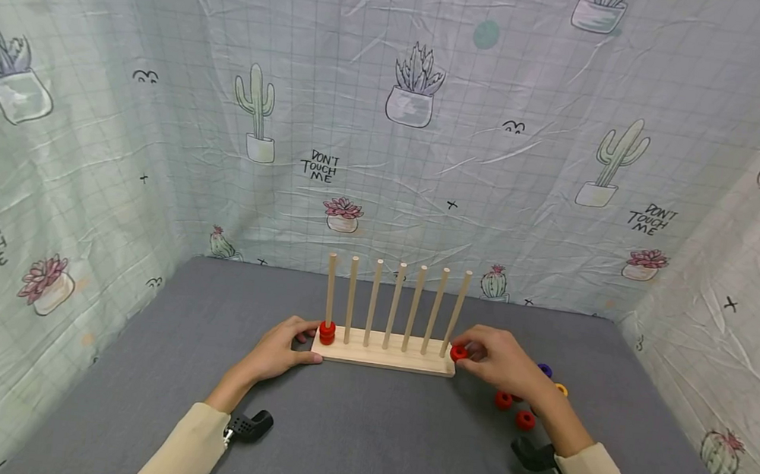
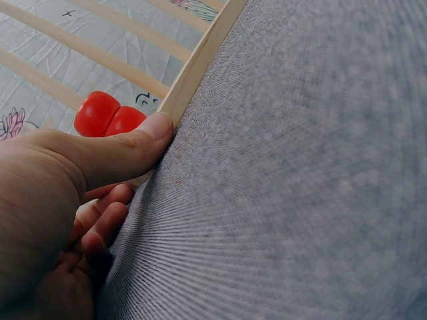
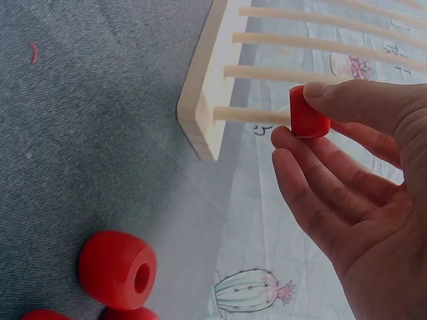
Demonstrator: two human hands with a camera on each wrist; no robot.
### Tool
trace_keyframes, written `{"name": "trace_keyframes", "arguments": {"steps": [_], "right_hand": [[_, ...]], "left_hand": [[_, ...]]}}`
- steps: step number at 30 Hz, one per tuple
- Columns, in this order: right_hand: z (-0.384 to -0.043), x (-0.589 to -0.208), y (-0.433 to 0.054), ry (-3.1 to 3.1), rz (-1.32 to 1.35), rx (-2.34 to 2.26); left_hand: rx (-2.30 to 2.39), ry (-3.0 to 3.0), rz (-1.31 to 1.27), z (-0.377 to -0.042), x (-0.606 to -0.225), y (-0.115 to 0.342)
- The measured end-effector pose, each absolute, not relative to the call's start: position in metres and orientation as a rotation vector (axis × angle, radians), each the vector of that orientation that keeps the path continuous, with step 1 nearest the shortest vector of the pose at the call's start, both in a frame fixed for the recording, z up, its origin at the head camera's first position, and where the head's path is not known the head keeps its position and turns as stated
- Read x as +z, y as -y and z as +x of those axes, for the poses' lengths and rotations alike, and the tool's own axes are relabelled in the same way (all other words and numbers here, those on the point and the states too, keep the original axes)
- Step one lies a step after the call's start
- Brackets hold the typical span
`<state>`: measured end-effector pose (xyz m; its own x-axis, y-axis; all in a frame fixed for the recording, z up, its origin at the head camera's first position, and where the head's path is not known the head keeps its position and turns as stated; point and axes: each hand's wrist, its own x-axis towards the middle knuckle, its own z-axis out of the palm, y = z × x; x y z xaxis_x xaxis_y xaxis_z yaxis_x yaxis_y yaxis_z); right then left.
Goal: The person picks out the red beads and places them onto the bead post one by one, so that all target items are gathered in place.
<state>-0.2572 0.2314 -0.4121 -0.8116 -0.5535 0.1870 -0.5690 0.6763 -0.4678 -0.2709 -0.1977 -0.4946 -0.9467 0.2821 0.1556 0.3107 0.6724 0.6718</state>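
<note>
Cream sleeves reach in at the bottom of the head view, a black wrist device beside each. The left hand grips the left end of a wooden base, its thumb at the front edge. Seven pegs rise from the base, two stacked red beads low on the leftmost. The right hand pinches a red bead just beside the base's right end. Loose beads, red, blue and yellow, lie on the grey cloth near the right forearm.

In the left wrist view, the thumb presses the base's edge close to the stacked red beads.

In the right wrist view, thumb and fingers hold the red bead, which hides part of the endmost peg; loose red ones lie at lower left
</note>
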Motion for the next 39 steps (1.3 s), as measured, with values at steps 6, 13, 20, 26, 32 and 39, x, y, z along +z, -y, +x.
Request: {"name": "trace_keyframes", "arguments": {"steps": [6, 13, 20, 26, 32, 39], "right_hand": [[-0.258, -0.407, -0.225, 2.841, 0.984, 0.807], [-0.257, -0.404, -0.215, 2.834, 0.992, 0.812], [-0.257, -0.401, -0.206, 2.830, 1.034, 0.840], [-0.257, -0.400, -0.200, 2.820, 1.065, 0.869], [-0.257, -0.400, -0.196, 2.833, 1.056, 0.860], [-0.256, -0.398, -0.191, 2.835, 1.039, 0.868]], "left_hand": [[-1.151, 2.843, -0.487, -0.271, -0.495, 0.197], [-1.165, 2.840, -0.487, -0.271, -0.495, 0.198], [-1.132, 2.838, -0.490, -0.271, -0.495, 0.199], [-1.139, 2.836, -0.491, -0.271, -0.495, 0.198], [-1.150, 2.843, -0.484, -0.270, -0.494, 0.197], [-1.157, 2.837, -0.491, -0.271, -0.494, 0.198]]}}
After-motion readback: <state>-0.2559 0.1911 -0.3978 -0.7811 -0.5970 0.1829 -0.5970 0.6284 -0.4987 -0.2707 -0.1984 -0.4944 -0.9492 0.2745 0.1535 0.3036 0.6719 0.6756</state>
